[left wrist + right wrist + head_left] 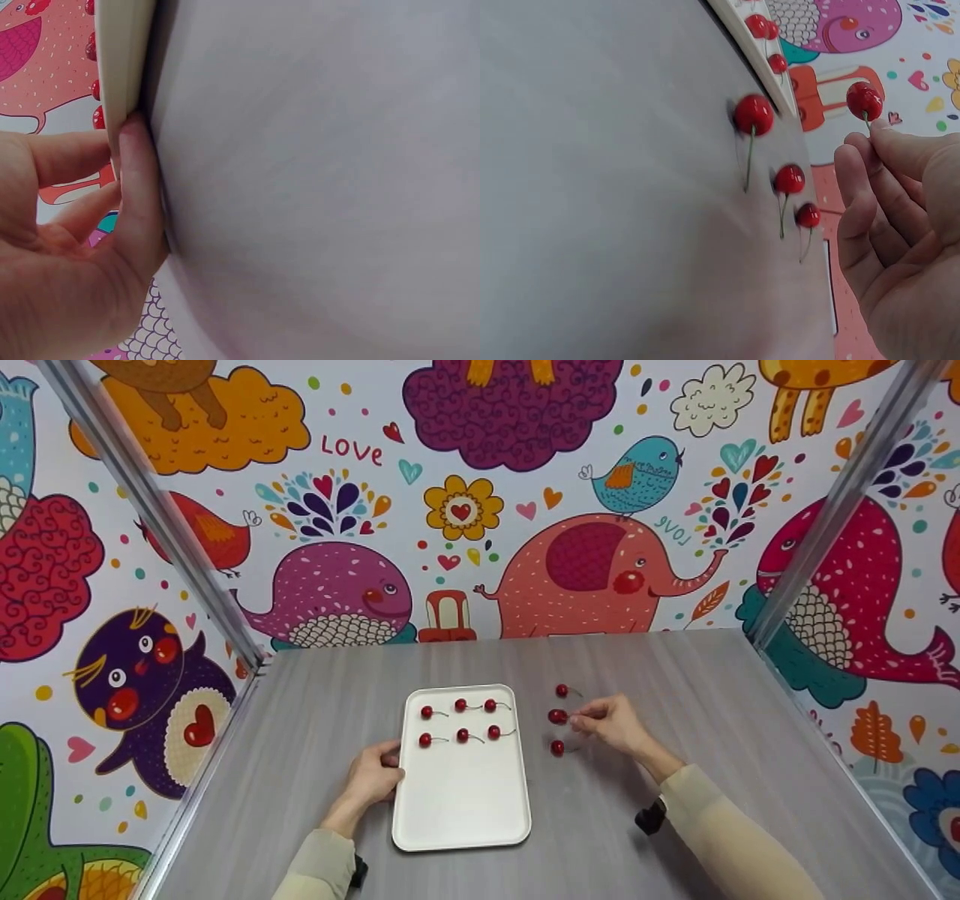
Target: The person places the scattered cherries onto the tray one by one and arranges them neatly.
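Note:
My left hand grips the left edge of a white rectangular tray. In the left wrist view its fingers lie on both sides of the tray's rim. Several red cherries with stems lie in two rows across the far half of the tray. To the right of it, my right hand pinches a cherry by its green stem, between thumb and fingertips. The right wrist view shows this cherry held up off the table. Three more cherries lie in a line on the table beside the tray.
The table is grey with a wood grain. Behind it stands a wall with a colourful animal print. Metal posts rise at the left and right back corners.

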The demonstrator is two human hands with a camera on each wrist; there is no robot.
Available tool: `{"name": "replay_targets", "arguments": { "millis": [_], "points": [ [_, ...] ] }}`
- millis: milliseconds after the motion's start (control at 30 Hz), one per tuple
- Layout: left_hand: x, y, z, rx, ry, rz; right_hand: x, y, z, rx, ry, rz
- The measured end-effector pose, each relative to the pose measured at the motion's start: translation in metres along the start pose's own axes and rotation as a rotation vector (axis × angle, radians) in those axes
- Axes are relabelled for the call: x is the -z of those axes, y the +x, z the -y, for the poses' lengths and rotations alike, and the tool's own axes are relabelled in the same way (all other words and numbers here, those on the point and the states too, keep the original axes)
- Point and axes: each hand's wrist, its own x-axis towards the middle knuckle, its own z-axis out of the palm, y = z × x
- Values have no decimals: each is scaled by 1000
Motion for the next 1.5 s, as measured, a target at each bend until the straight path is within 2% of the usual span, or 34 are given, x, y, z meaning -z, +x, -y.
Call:
{"name": "replay_targets", "arguments": {
  "millis": [233, 500, 733, 1200, 1500],
  "points": [
    [0, 0, -1, 13, -5, 13, -26, 3, 3, -3, 29, 39],
    [-2, 0, 0, 2, 21, -3, -56, 3, 8, 69, 28, 97],
    [-1, 1, 1, -2, 16, 0, -79, 5, 19, 33, 19, 108],
    [-1, 2, 2, -1, 30, -2, -131, 15, 39, 43, -22, 161],
    [0, 0, 1, 8, 17, 2, -155, 23, 51, 46, -57, 186]
  ]
}}
